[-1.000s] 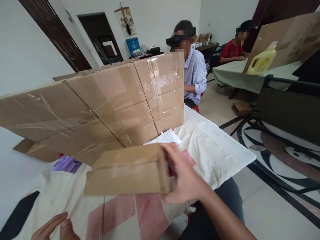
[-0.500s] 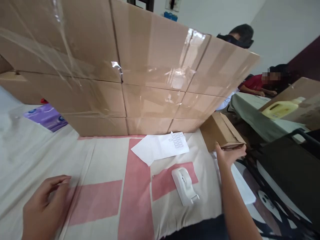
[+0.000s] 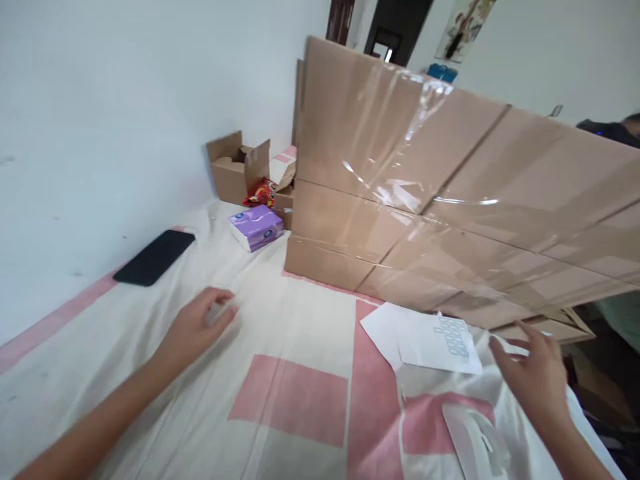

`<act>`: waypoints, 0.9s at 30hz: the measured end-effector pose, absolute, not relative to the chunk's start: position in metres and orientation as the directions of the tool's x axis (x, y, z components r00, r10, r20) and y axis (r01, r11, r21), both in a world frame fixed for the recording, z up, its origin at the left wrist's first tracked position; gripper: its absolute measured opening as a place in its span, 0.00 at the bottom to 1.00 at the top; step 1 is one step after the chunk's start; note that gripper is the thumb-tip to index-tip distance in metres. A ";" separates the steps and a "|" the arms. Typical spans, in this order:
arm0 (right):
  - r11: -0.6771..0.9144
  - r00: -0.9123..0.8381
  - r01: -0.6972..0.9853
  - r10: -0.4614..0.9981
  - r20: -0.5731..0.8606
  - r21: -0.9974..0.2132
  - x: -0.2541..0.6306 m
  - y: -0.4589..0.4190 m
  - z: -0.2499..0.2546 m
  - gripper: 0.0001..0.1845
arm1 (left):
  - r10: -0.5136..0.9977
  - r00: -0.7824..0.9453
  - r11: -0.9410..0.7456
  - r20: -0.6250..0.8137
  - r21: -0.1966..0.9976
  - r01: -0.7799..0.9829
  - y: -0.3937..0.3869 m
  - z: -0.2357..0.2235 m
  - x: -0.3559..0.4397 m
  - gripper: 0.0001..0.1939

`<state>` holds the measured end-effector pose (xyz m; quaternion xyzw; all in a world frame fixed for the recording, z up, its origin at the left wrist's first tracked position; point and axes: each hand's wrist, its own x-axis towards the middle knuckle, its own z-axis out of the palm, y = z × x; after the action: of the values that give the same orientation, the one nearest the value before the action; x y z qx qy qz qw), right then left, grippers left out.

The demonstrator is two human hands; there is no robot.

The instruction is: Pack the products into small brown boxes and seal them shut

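Observation:
My left hand (image 3: 200, 323) hovers over the left side of the cloth-covered table (image 3: 295, 333), holding nothing, its thumb and fingers apart. On the right, my right hand (image 3: 537, 373) is held with spread fingers beside the white paper (image 3: 425, 340), which has small printed outlines. A small cardboard box (image 3: 570, 323) shows partly just beyond its fingertips; whether they touch it I cannot tell. Below, a white tape dispenser (image 3: 475, 440) lies on the cloth. Large taped cardboard (image 3: 360, 220) stands upright like a wall behind the paper.
Along the left wall lies a dark phone-like slab (image 3: 155, 257). A purple tissue pack (image 3: 257, 228), a red packet (image 3: 261, 192) and an open cardboard box (image 3: 230, 175) sit at the back left. Part of a person's head (image 3: 610, 130) shows beyond the cardboard.
The view has swung left, bringing the dark slab and open box into sight. My right hand has let go of the small box. My left hand has moved forward over the cloth.

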<state>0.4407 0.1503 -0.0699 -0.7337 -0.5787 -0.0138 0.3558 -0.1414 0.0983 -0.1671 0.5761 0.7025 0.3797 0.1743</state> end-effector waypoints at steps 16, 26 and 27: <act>0.500 -0.505 0.859 0.863 -0.018 -0.107 -0.117 0.297 -0.091 0.60 | 0.851 -0.373 0.095 0.371 0.589 0.802 0.386 -0.106 -0.260 0.41; 0.359 -0.366 0.931 0.920 -0.141 -0.069 -0.164 0.386 -0.105 0.50 | 0.868 -0.326 0.156 0.376 0.415 0.896 0.436 -0.110 -0.279 0.32; 0.355 -0.360 0.933 0.919 -0.163 -0.059 -0.165 0.389 -0.110 0.48 | 0.872 -0.325 0.164 0.367 0.405 0.900 0.437 -0.109 -0.280 0.32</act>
<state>-0.1654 0.3894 -0.1099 -0.5633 -0.8217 0.0705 -0.0507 -0.2797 0.4369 -0.1095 0.5806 0.7626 0.2840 -0.0245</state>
